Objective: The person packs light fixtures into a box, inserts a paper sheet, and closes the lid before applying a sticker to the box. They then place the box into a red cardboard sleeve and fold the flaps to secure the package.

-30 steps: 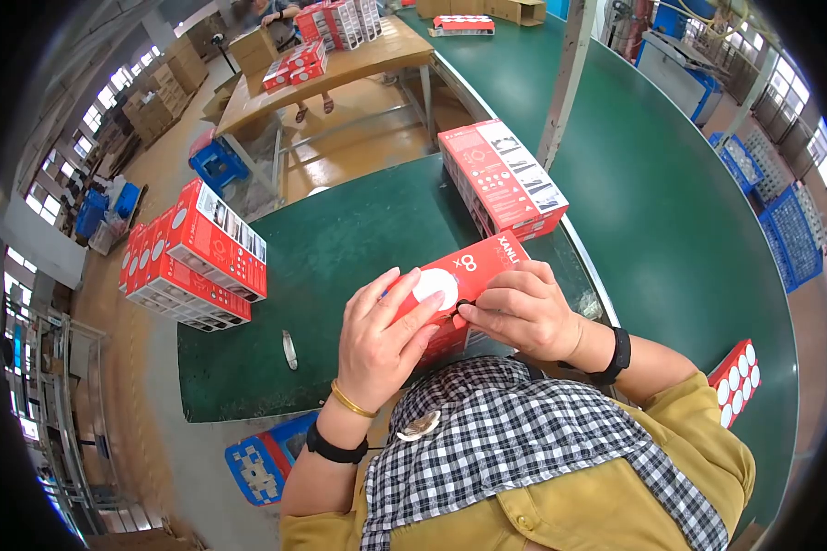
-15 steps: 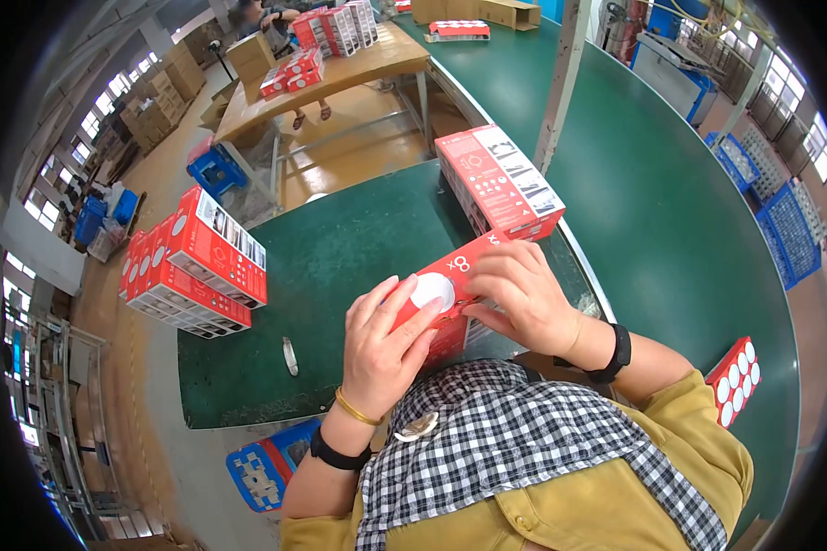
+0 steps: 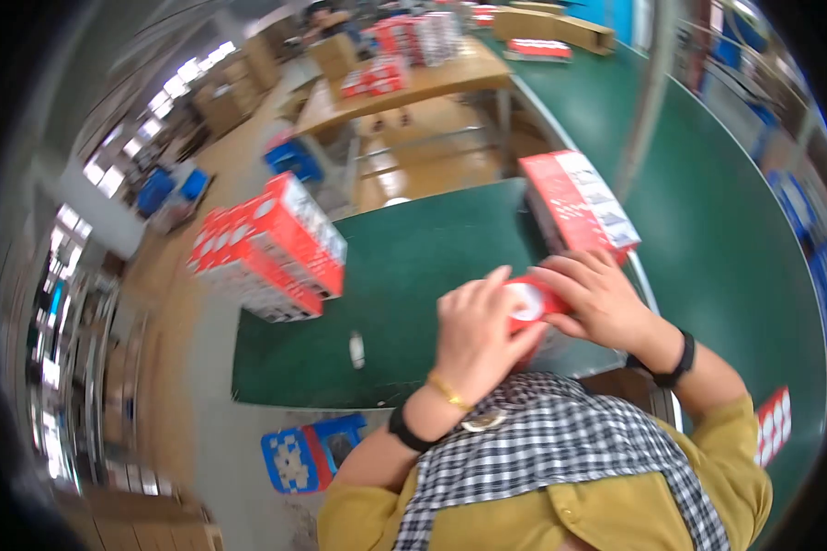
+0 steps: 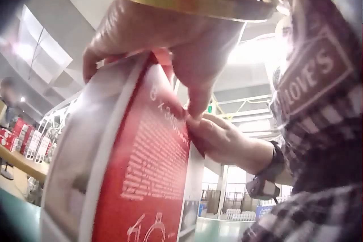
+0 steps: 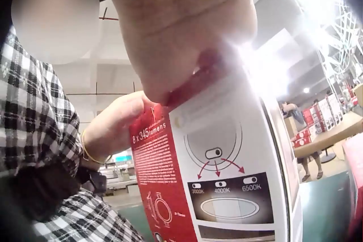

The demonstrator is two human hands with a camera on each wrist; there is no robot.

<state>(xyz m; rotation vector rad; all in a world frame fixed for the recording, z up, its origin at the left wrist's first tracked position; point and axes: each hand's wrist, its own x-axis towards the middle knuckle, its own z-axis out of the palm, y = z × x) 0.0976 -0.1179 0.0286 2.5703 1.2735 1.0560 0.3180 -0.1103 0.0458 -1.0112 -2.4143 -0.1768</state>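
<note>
Both hands hold one red and white carton (image 3: 529, 305) upright over the near edge of the green table (image 3: 404, 266), close to my chest. My left hand (image 3: 478, 335) wraps its near side, fingers curled over the top edge. My right hand (image 3: 597, 298) grips the far side from above. In the left wrist view the carton (image 4: 136, 168) fills the frame under the left hand (image 4: 170, 38), with the right hand (image 4: 221, 137) behind it. The right wrist view shows the carton's printed panel (image 5: 221, 185) below the right hand (image 5: 181, 32). The head view is blurred.
Another red carton (image 3: 574, 200) lies on the table just beyond my hands. A stack of red cartons (image 3: 266, 248) stands at the table's left. A small pale object (image 3: 357, 350) lies near the front edge. A blue crate (image 3: 308, 455) sits on the floor below. A wooden bench (image 3: 404, 87) carries more cartons farther back.
The carton has been tipped up from lying flat to standing on end. Both hands have closed over its top, and the head view has swung so everything shifts right.
</note>
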